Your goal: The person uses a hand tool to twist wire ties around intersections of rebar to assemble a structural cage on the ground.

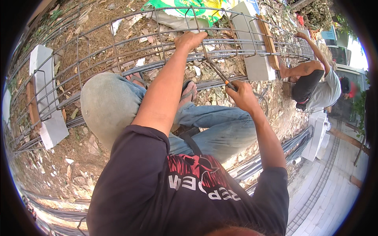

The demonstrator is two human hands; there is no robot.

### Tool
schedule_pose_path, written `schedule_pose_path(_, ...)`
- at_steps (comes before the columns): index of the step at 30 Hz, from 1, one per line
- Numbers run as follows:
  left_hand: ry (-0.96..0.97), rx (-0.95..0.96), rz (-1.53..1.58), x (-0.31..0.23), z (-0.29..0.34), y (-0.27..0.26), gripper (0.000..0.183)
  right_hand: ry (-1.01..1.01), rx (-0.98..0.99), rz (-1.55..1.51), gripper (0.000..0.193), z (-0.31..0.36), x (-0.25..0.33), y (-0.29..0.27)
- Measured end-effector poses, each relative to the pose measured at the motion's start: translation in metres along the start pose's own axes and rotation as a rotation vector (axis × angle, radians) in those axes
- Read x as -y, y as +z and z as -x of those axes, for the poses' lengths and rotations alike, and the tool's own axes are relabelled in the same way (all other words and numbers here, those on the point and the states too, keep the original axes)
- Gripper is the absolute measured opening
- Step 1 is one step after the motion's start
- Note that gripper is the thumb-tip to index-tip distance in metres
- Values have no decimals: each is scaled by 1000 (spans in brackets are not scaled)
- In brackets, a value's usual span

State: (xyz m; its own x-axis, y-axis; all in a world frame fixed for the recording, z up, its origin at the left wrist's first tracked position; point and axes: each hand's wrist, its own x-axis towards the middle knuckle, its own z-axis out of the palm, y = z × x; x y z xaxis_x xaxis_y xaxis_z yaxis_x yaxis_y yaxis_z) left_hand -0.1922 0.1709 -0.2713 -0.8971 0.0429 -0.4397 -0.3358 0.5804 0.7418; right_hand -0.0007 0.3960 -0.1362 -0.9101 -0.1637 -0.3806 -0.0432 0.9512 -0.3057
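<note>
A long cage of steel rebar (138, 63) with bent square stirrups stretches across in front of me. My left hand (191, 40) is closed around a bar of the cage beside a stirrup. My right hand (243, 95) grips a slim metal hand tool (219, 72) by its black and orange handle. The tool's tip meets the lower bars near the foot of that stirrup; its exact shape there is too small to tell. The cage rests across a pale block (254, 43) on the right and another pale block (51, 102) on the left.
Wooden strips (267, 43) lie against the blocks. A green and yellow sack (189, 11) is beyond the cage. A co-worker (315, 78) squats at the right, one hand on the cage's far end. Loose rebar (291, 147) lies behind me at the right, on leaf-strewn ground.
</note>
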Motion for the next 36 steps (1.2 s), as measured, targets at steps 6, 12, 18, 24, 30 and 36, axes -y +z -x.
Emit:
schedule_pose_path(6,9,70,-8,-2,-1,-5,77,352,356,-963,56,-2,-9,8)
schedule_pose_path(12,21,161,-13,1,-4,-9,85,187,154,-430,52,9,5,10)
schedule_pose_path(18,30,185,2,-1,-3,-9,82,367,511,-1056,53,-2,-5,7)
schedule_pose_path(24,26,136,-5,-2,2,-11,82,272,210,-593,86,0,-8,21)
schedule_pose_path(30,12,143,6,-1,1,-12,93,191,271,-679,112,11,8,1)
schedule_pose_path(36,27,122,26,1,-3,-7,94,-55,-112,187,68,21,8,-4)
